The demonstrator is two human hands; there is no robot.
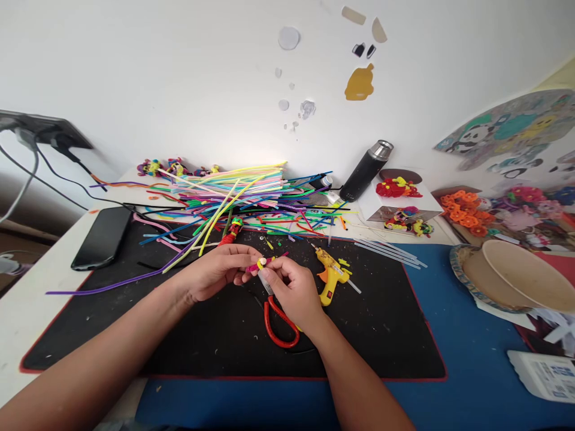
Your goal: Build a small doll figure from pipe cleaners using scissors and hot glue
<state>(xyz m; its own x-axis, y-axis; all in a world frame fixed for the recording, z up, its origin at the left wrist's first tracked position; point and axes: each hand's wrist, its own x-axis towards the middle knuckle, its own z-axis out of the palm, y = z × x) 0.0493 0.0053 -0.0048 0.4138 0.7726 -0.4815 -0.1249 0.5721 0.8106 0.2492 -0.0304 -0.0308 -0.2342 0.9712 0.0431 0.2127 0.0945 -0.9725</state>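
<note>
Fingertips of my left hand (220, 270) and my right hand (297, 294) meet above the black mat, both pinched on a small pipe-cleaner piece (253, 267). It is magenta and yellow, with a round white bit on top; its lower part is hidden by my fingers. Scissors with red handles (287, 345) lie just below my right hand, their blades partly covered. To the right of that hand rests a yellow hot glue gun (333, 276) with a glue stick poking from its back. Behind my left hand is a small pipe-cleaner figure (236, 225) with a red part beneath.
A heap of coloured pipe cleaners (242, 185) spans the back of the black mat (381, 335). A phone (102, 238) lies left. Clear glue sticks (395, 254), a black thermos (366, 172), finished figures on a white box (376, 200) and a round bowl (516, 269) occupy the right.
</note>
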